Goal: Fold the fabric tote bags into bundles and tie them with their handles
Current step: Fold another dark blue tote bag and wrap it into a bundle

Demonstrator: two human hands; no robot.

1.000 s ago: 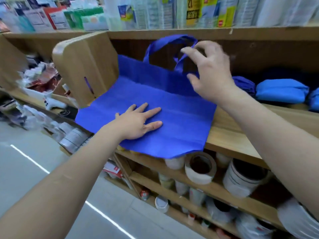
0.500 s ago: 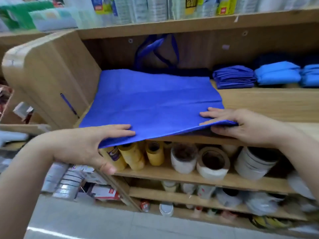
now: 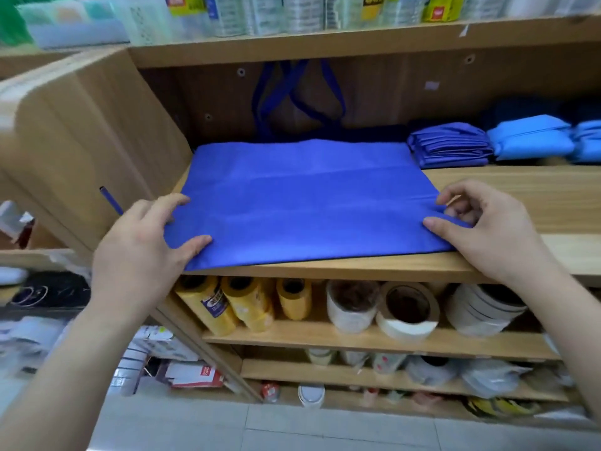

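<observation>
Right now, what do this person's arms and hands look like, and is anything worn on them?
The left forearm and right forearm are bare as far as the frame shows, with no sleeves in view. The left hand and right hand are gloveless, with short, plain nails. No watch, ring or bracelet shows on the wrists or the fingers in view.

Lighting is bright and even, coming from overhead. Soft shadow fills the recess behind the blue bag (image 3: 305, 196) and the space under the shelf (image 3: 357, 266) edge around the tape rolls (image 3: 408, 312). Centre is acceptably sharp. Wide-angle distortion bows the side panel (image 3: 91, 131) at left. Margins are blurred: packets (image 3: 227, 11) along the top, goods (image 3: 39, 336) at lower left, both forearms (image 3: 65, 369). The floor (image 3: 182, 428) reads pale, slightly washed out.
</observation>
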